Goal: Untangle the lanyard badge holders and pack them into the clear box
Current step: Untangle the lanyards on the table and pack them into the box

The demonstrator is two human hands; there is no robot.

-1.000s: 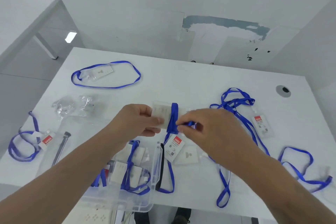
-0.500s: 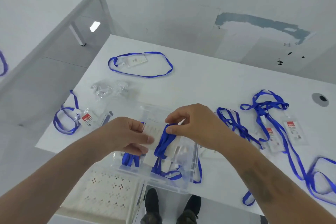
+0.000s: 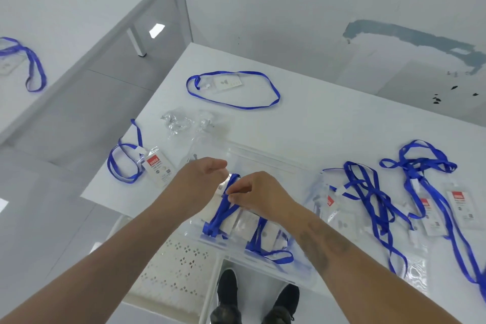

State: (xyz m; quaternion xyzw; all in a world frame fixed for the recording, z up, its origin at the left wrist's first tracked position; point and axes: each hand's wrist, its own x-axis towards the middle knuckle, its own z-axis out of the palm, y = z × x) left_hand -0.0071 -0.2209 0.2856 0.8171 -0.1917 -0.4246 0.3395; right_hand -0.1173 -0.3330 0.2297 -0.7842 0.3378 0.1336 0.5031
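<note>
both hands over the clear box (image 3: 265, 260) at lower centre. right hand (image 3: 263, 192) pinches the blue strap (image 3: 223, 208); left hand (image 3: 202, 179) grips the badge holder (image 3: 222, 187), fingers hidden. strap's long axis runs down-left into box, directly under both hands; right is nearer.

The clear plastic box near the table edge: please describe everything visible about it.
The clear plastic box is a shallow, see-through, open container at the near edge of the white table. It holds badge holders wrapped in blue straps. Both hands work above it: the left hand beside the right hand, which pinches a blue lanyard strap going down into it.
</note>
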